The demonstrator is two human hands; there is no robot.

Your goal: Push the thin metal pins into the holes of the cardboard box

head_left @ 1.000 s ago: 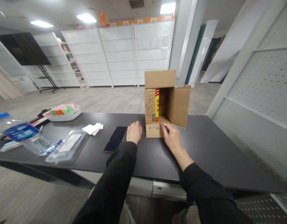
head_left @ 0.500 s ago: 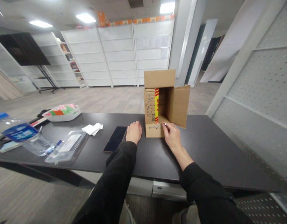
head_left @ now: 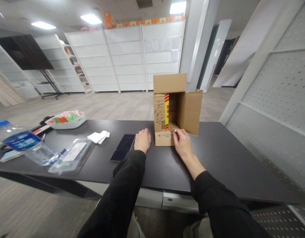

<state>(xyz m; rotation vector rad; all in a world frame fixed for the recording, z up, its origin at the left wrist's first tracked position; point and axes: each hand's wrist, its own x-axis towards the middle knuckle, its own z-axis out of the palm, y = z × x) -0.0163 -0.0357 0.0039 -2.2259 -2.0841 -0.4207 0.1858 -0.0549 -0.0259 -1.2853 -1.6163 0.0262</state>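
Note:
An open cardboard box (head_left: 159, 114) stands on the table, its opening facing me. Several small grey round heads dot its left flap, and a row of them runs across the lower flap (head_left: 164, 141). At the right end of that row, my right hand (head_left: 183, 142) is closed in a pinch on a small shiny piece (head_left: 175, 131), too small to name. My left hand (head_left: 142, 140) rests on the table between the box and a dark phone (head_left: 123, 147). Its fingers are curled under, hiding whatever may be in them.
On the dark table (head_left: 216, 158) lie folded white tissues (head_left: 99, 137), a clear plastic case (head_left: 73, 157) and a large water bottle (head_left: 25, 143). A white basket (head_left: 68, 125) of colourful packets stands farther back. A perforated panel (head_left: 276, 96) rises on the right.
My right hand has shifted very slightly at the lower flap, the small shiny piece still in its pinch. My left hand stays in place.

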